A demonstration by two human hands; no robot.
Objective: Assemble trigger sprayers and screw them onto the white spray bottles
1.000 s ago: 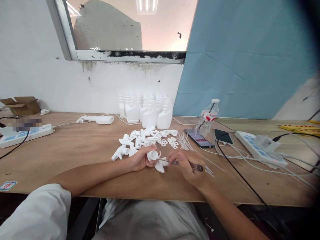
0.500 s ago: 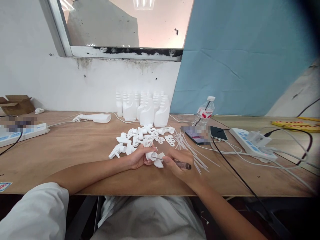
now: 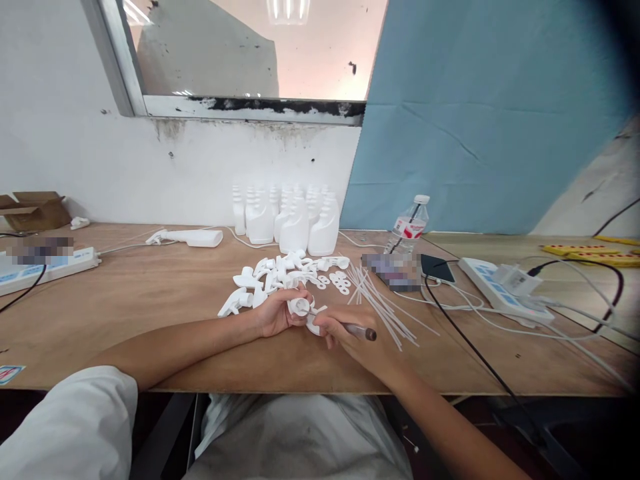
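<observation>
My left hand [image 3: 273, 313] is closed round a white spray trigger head [image 3: 301, 307], held just above the wooden table [image 3: 150, 293] near its front edge. My right hand [image 3: 350, 333] grips a thin tool with a dark handle [image 3: 361, 331], its tip pointing left into the trigger head. The two hands touch around the part. Right behind them lies a pile of white trigger heads [image 3: 280, 273], with white washers [image 3: 340, 283] and thin white dip tubes [image 3: 375, 300] to the right.
Several white bottles [image 3: 290, 220] stand at the back by the wall. A water bottle [image 3: 407, 230], a phone [image 3: 397, 270], a power strip [image 3: 500, 287] and cables lie to the right. Another power strip [image 3: 45, 263], a white device [image 3: 193, 237] and a cardboard box [image 3: 33, 210] sit left.
My right hand with the tool has moved left and closer to the trigger head, which has turned in my left hand. The view shifted slightly.
</observation>
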